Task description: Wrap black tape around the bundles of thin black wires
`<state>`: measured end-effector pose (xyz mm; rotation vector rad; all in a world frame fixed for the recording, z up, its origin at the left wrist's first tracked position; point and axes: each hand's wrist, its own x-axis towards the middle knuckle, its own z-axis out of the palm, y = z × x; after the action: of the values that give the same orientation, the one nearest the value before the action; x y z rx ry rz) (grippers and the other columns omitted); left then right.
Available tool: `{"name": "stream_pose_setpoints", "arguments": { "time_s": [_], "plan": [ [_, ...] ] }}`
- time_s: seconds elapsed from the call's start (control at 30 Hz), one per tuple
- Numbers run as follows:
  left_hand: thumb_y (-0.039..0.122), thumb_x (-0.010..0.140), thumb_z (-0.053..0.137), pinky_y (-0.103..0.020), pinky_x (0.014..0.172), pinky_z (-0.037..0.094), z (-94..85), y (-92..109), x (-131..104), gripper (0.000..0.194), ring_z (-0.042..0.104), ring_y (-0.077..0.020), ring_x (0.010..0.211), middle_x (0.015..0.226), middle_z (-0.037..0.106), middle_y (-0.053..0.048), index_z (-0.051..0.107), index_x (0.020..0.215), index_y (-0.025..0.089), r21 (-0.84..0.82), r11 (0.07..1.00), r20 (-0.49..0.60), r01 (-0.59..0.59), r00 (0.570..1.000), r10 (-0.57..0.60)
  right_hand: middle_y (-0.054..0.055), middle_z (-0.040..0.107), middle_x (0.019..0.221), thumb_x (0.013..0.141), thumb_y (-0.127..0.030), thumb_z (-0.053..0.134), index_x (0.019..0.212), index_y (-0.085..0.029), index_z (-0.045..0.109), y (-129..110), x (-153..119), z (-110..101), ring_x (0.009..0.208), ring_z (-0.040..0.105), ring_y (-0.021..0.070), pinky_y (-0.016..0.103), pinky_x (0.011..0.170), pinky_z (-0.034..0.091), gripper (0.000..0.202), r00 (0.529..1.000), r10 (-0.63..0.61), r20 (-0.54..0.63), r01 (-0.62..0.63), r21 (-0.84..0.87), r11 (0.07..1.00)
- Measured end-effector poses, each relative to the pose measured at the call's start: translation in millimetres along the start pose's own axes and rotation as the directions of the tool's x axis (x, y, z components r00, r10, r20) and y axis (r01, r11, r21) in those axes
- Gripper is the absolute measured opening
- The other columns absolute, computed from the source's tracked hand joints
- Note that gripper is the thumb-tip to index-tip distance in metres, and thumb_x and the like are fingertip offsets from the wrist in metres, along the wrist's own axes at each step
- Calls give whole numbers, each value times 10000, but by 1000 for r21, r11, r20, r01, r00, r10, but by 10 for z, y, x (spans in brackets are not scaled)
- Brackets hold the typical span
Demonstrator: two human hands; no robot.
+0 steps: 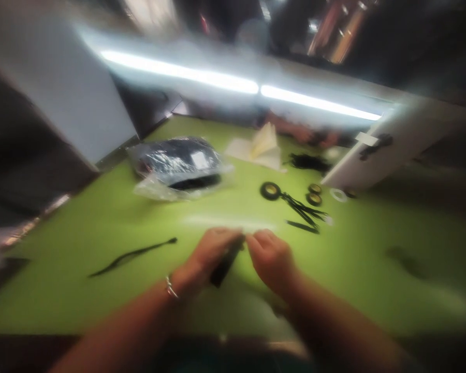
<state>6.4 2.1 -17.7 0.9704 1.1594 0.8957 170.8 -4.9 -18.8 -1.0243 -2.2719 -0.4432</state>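
Observation:
My left hand (216,249), with a bracelet at its wrist, is closed on a black strap-like piece (224,267) above the green table. One end of the piece hangs down toward me between my forearms. My right hand (271,255) is closed too, with its fingertips meeting the left ones at the piece's far end. What those right fingertips pinch is hidden and blurred. To the left lies a thin black strap (134,254) with a small knob at one end. Several black straps (303,210) lie beyond my right hand.
A clear plastic bag (178,166) of dark goods lies at the back left. Tape rolls (271,191) and a white ring (338,195) sit back right, near a white panel (367,160). Another person's hands (303,134) show behind crumpled paper (264,145). Bright tube lights (178,70) hang above.

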Motion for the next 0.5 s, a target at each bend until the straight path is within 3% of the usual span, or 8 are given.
{"name": "stream_pose_setpoints", "arguments": {
  "time_s": [0.1,0.23,0.3,0.4,0.5],
  "plan": [
    [513,747,641,-235,534,355,8,-29,23,414,471,-113,538,593,594,-23,665,690,104,107,993,-20,-45,999,48,2,517,652,863,-96,452,680,-195,543,40,4,-21,612,434,134,263,560,314,227,985,134,107,-150,165,975],
    [503,762,621,-233,536,354,26,-57,36,406,458,-118,553,583,586,-15,684,680,110,274,944,-3,-183,982,191,28,623,813,889,-161,487,895,-179,597,114,35,-48,740,548,136,250,677,418,111,925,211,315,-339,436,834],
    [510,774,605,-233,536,356,27,-63,28,414,463,-122,555,578,591,-15,687,670,118,333,918,8,-214,974,225,30,633,797,907,-168,472,844,-176,607,131,59,-60,726,548,137,255,677,420,150,901,179,396,-356,439,825],
    [534,764,605,-237,542,387,21,-60,18,427,495,-136,557,597,630,-28,690,683,123,304,940,32,-158,987,155,13,627,731,910,-167,469,739,-178,601,127,97,-80,665,523,121,243,642,396,216,873,115,474,-334,410,848],
    [625,684,631,-248,514,410,36,-34,36,494,528,-162,551,560,622,-24,668,638,135,261,963,-19,-66,997,73,2,615,704,869,-207,526,727,-181,588,113,126,-82,636,504,116,230,599,370,157,875,179,450,-352,337,873]
  ]
}}
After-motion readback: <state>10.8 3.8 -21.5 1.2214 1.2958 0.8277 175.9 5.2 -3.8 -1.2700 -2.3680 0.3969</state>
